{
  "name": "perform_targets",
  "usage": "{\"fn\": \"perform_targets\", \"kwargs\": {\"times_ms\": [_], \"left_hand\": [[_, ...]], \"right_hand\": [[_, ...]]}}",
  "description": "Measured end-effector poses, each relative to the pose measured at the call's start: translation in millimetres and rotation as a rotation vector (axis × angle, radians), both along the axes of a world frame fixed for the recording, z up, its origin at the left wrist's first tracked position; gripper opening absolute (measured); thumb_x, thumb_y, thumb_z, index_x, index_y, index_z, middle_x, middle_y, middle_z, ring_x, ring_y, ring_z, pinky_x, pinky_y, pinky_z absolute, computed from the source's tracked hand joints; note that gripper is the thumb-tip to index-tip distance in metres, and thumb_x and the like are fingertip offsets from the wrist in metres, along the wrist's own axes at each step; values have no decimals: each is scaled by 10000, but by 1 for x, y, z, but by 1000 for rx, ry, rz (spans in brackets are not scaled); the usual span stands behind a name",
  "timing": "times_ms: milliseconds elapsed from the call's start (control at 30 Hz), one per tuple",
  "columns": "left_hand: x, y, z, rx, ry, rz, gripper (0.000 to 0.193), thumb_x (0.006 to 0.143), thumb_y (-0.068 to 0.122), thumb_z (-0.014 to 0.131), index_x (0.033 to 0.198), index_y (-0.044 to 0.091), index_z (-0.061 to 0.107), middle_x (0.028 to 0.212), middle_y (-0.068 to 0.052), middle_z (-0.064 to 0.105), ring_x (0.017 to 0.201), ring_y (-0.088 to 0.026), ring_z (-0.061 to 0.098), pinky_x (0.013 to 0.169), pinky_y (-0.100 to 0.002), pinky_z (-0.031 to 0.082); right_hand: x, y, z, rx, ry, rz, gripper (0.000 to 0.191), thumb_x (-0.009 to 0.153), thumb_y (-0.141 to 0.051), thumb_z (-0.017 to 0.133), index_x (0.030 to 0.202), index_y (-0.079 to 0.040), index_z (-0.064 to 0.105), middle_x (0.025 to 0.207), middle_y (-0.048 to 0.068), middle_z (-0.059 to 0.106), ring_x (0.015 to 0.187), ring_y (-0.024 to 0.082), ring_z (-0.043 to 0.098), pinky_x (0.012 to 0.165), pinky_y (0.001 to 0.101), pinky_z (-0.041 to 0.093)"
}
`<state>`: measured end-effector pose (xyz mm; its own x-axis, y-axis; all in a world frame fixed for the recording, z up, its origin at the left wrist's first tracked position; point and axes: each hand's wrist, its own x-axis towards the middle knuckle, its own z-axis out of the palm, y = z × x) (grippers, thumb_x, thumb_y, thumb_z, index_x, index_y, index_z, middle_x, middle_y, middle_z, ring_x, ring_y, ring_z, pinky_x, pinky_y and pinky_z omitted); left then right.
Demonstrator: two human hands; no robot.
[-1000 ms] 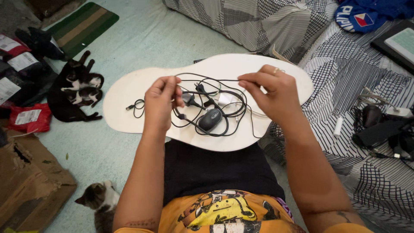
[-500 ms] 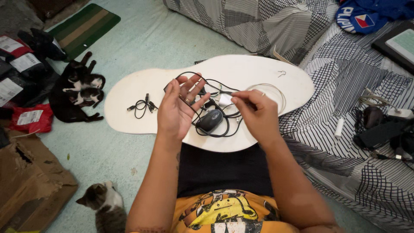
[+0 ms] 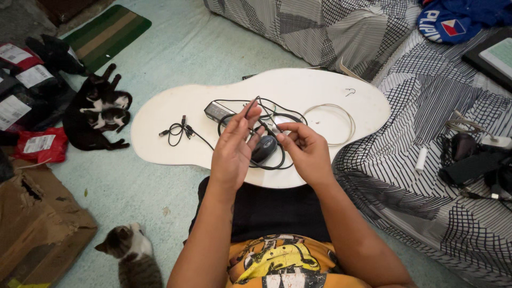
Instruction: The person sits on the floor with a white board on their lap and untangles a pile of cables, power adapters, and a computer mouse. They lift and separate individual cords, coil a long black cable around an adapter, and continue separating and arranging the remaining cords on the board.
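Note:
A white curvy board (image 3: 160,114) lies on the floor in front of me. On it are a black computer mouse (image 3: 264,148), a tangle of black cable (image 3: 266,109), a small black adapter (image 3: 216,111), a loose cable end (image 3: 176,130) at the left and a coil of white cable (image 3: 333,114) at the right. My left hand (image 3: 233,149) is raised above the board with fingers stretched, a strand of black cable at its fingertips. My right hand (image 3: 306,152) pinches the black cable just right of the mouse.
A black-and-white cat (image 3: 98,112) lies left of the board, and a kitten (image 3: 130,250) sits near my left elbow. Torn cardboard (image 3: 37,224) and red packages (image 3: 40,146) are at the left. A patterned mattress (image 3: 426,133) with chargers (image 3: 469,160) is at the right.
Both hands have drawn closer together over the mouse. The left hand has turned edge-on with its fingers up, and the cable loop has shifted with it.

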<state>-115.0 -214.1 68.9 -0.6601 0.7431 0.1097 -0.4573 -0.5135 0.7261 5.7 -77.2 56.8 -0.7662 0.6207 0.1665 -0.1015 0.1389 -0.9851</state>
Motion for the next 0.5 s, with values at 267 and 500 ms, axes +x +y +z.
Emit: {"fn": "perform_targets", "kwargs": {"times_ms": [267, 500], "left_hand": [[11, 0, 4, -171, 112, -37, 401, 1049, 169, 576, 1445, 113, 598, 1436, -80, 603, 1316, -201, 524, 1118, -357, 425], [16, 2, 1, -232, 489, 60, 241, 1008, 114, 650, 1219, 30, 731, 1332, -51, 622, 1271, -159, 574, 1083, -315, 467]], "right_hand": [[1, -1, 7, -58, -9, 8, 248, 964, -101, 702, 1195, -14, 717, 775, -55, 613, 666, 5, 499, 562, 167, 386], [3, -4, 17, -164, -13, 64, 243, 991, -118, 649, 1198, -11, 718, 811, -44, 639, 674, 8, 501, 548, 168, 381]]}}
